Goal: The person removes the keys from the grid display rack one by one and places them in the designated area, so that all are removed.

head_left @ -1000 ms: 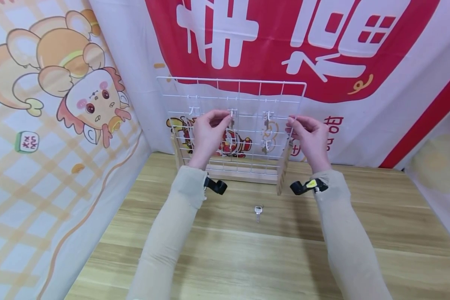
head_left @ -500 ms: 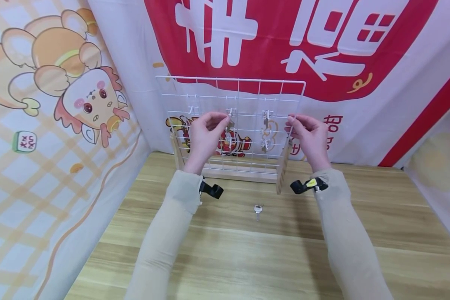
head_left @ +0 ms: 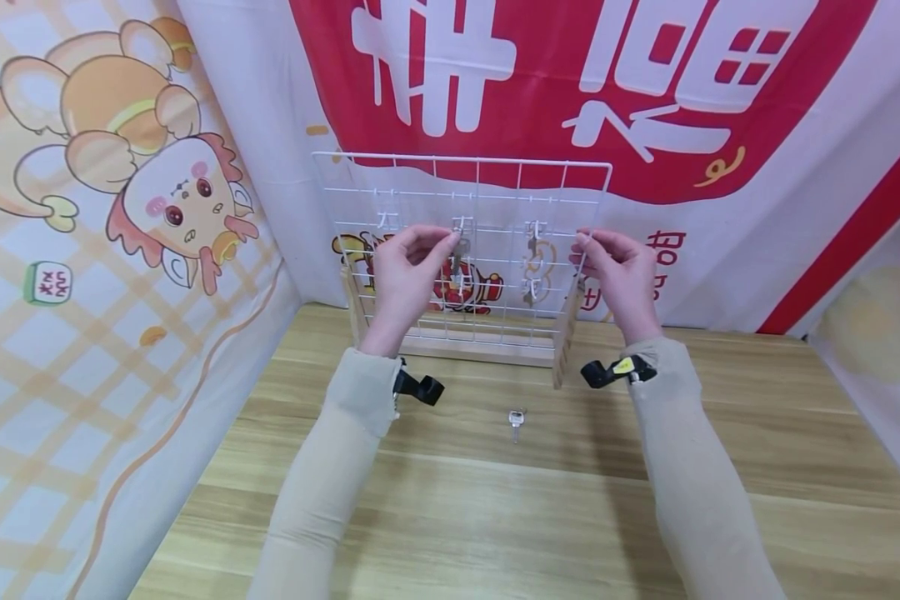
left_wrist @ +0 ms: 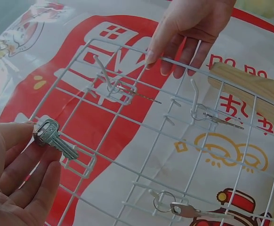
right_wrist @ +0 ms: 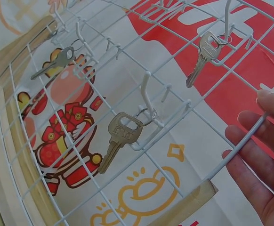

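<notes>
My left hand (head_left: 407,271) pinches a silver key (left_wrist: 57,139) between thumb and fingertips, just below the upper middle hook (head_left: 462,223) of a white wire grid rack (head_left: 477,157). Whether its ring touches that hook cannot be told. At the rack's right edge, my right hand (head_left: 621,271) grips the side wire, thumb in front. Other keys hang by rings from hooks: an upper right key (left_wrist: 139,94), a lower right key (right_wrist: 123,134) and a lower middle key (right_wrist: 59,61). On the table lies one more key (head_left: 516,423), in front of the rack.
The rack stands on a wooden base (head_left: 487,352) near the back of the wood-grain table (head_left: 450,517). Close behind it hangs a printed red and white cloth (head_left: 540,108). Another patterned cloth (head_left: 142,333) lines the left side.
My left hand has shifted slightly left and down from the upper middle hook, uncovering the hook and the key in its fingertips. My right hand stays on the rack's edge.
</notes>
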`<state>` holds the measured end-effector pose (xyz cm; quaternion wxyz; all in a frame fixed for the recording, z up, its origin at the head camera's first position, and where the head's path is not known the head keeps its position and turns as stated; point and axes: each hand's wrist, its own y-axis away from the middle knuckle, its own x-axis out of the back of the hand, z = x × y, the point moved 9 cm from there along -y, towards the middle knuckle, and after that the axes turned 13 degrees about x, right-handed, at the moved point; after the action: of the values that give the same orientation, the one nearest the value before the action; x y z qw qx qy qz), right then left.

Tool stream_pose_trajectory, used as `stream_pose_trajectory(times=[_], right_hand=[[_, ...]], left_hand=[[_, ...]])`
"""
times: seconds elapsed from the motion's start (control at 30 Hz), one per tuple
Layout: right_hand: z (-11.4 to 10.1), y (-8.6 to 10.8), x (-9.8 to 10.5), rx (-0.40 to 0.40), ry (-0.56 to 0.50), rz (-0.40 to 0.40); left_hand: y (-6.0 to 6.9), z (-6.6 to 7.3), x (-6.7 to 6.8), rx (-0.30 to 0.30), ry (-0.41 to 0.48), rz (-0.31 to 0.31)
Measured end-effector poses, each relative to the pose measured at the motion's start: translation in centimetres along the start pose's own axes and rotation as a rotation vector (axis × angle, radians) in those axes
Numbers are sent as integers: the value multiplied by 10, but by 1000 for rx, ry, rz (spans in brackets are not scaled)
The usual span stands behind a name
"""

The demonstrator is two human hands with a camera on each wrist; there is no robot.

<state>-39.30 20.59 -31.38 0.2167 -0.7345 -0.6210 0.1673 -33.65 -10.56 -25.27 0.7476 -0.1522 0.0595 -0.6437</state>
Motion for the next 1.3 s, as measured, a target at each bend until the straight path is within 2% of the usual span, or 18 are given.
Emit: stream_pose_trajectory(times=[0.07,0.1,0.3,0.43,0.57,1.03,1.3], right_hand=[[0,-1,0,-4,6,-2],[0,-1,0,-7,7,-3],[-1,-4,-2,-11,24,-7],[-2,-6,-2,-12,32,-12],[-3,-8,-3,-12,34,-18],[-5,-13,-4,-6,30,-30],[-3,-15,-4,-9,6,-23]], left_hand=[[6,9,1,15,-4,17],[5,8,2,12,-4,22],[0,-9,4,-9,3,6],[7,-15,5,-25,-14,-20],[15,-24,5,-9,-31,-43],[46,-89,-10,162,-18,-143],[61,-118,-17,237,-26,-175]])
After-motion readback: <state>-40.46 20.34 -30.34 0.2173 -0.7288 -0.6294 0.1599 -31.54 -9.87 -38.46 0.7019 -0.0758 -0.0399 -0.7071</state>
